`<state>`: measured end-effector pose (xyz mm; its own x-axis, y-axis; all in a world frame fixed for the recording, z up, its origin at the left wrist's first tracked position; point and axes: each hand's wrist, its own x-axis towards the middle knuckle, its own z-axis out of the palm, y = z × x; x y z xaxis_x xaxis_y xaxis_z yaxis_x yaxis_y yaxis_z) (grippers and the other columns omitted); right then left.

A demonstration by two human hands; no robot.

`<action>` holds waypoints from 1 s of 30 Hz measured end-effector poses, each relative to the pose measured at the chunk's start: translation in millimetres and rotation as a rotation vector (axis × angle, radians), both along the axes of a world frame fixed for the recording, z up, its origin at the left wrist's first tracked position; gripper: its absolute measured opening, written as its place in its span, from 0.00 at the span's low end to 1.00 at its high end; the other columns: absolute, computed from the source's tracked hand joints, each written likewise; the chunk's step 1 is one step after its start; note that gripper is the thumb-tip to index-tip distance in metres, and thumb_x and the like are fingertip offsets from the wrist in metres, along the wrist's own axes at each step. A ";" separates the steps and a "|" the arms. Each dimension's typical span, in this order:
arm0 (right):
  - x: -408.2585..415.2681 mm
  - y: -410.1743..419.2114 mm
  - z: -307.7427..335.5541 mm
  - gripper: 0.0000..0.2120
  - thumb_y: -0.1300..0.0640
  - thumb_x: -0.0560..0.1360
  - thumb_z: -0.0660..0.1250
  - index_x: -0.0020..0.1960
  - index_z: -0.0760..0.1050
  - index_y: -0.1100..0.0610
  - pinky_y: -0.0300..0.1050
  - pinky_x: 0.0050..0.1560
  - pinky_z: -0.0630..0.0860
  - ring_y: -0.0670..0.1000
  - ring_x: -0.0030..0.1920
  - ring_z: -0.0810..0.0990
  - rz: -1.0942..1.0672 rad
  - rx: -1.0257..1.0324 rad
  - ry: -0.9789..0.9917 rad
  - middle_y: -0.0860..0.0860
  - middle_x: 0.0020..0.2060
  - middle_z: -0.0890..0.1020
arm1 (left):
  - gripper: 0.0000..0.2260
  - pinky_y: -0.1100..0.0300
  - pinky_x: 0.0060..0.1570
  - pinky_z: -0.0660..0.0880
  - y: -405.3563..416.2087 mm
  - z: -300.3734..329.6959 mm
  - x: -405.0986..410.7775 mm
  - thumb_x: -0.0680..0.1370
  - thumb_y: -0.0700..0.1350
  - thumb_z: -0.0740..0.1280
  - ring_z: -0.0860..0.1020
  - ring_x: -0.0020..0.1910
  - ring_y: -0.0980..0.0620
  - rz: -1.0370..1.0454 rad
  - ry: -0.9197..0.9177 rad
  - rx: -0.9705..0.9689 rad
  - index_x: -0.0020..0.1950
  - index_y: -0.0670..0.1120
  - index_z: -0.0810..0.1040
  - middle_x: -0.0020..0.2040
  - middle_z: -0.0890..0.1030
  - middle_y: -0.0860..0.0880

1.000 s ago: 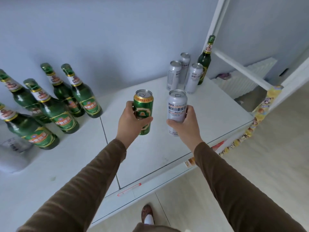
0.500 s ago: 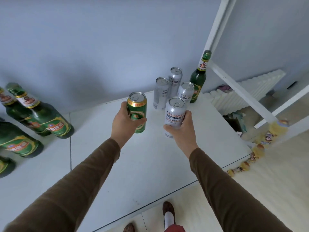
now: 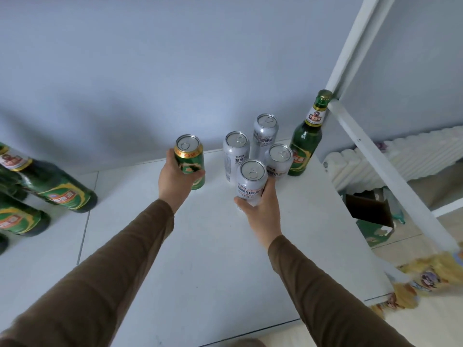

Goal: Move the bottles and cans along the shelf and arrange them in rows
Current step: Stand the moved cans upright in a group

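I have a can in each of my hands: my left hand [image 3: 175, 179] is wrapped around the green can [image 3: 189, 164], and my right hand [image 3: 260, 209] grips a silver can [image 3: 251, 182]. Both cans are upright, long axis vertical, pull-tabs facing up. Taking the lone green bottle [image 3: 306, 144] by the white post as my landmark, three silver cans [image 3: 265, 146] already stand clustered just left of it on the shelf [image 3: 213, 246], and my silver one is just in front of that cluster, nearly touching the nearest can. The green can is further left, apart from them. I'd judge the job well short of done: several green bottles [image 3: 55, 186] wait far left of the landmark (partly cut off), and neither can looks released yet.
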<state>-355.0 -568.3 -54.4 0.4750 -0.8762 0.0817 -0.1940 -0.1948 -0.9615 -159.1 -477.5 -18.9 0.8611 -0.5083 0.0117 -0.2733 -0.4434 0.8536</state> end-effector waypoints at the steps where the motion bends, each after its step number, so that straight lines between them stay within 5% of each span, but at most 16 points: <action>1: 1.2 -0.3 -1.0 0.34 0.60 0.66 0.79 0.67 0.67 0.53 0.50 0.66 0.75 0.46 0.62 0.78 -0.003 0.006 -0.005 0.46 0.62 0.79 | 0.26 0.56 0.48 0.74 -2.6 -1.2 1.9 0.68 0.46 0.80 0.78 0.51 0.48 0.007 -0.001 0.007 0.59 0.48 0.69 0.52 0.79 0.54; 10: 10.2 1.0 -6.1 0.36 0.58 0.67 0.78 0.68 0.64 0.44 0.54 0.69 0.73 0.47 0.66 0.77 -0.015 0.043 -0.008 0.45 0.66 0.78 | 0.28 0.57 0.48 0.71 -20.2 -7.3 10.3 0.69 0.45 0.80 0.77 0.52 0.49 0.022 0.027 -0.004 0.63 0.46 0.69 0.55 0.78 0.52; 13: 12.7 -0.7 -8.8 0.35 0.57 0.68 0.78 0.69 0.65 0.50 0.55 0.68 0.74 0.48 0.66 0.77 0.014 0.038 0.014 0.47 0.66 0.78 | 0.28 0.58 0.48 0.72 -21.8 -9.1 12.8 0.69 0.45 0.80 0.77 0.52 0.48 0.009 0.033 -0.022 0.63 0.45 0.69 0.55 0.78 0.52; 19: 7.7 -0.7 -14.8 0.32 0.56 0.69 0.79 0.65 0.65 0.46 0.48 0.65 0.75 0.47 0.63 0.79 0.047 0.029 0.071 0.45 0.64 0.79 | 0.28 0.53 0.52 0.76 -14.0 -16.2 17.0 0.70 0.45 0.79 0.79 0.55 0.46 -0.042 0.038 -0.002 0.63 0.46 0.68 0.55 0.79 0.51; 25: -10.3 15.1 -27.6 0.36 0.58 0.70 0.77 0.73 0.65 0.58 0.52 0.71 0.70 0.51 0.68 0.74 0.027 0.069 0.153 0.51 0.68 0.75 | 0.37 0.52 0.69 0.69 17.7 -21.6 14.1 0.73 0.46 0.78 0.70 0.72 0.48 -0.090 0.048 0.062 0.76 0.50 0.62 0.74 0.72 0.46; 30: -23.8 43.7 -27.5 0.32 0.59 0.71 0.77 0.70 0.66 0.62 0.48 0.69 0.68 0.55 0.67 0.71 -0.045 0.041 0.229 0.54 0.65 0.72 | 0.36 0.51 0.70 0.69 63.7 -23.0 1.1 0.74 0.49 0.77 0.70 0.73 0.47 -0.147 -0.027 0.171 0.76 0.51 0.62 0.75 0.70 0.47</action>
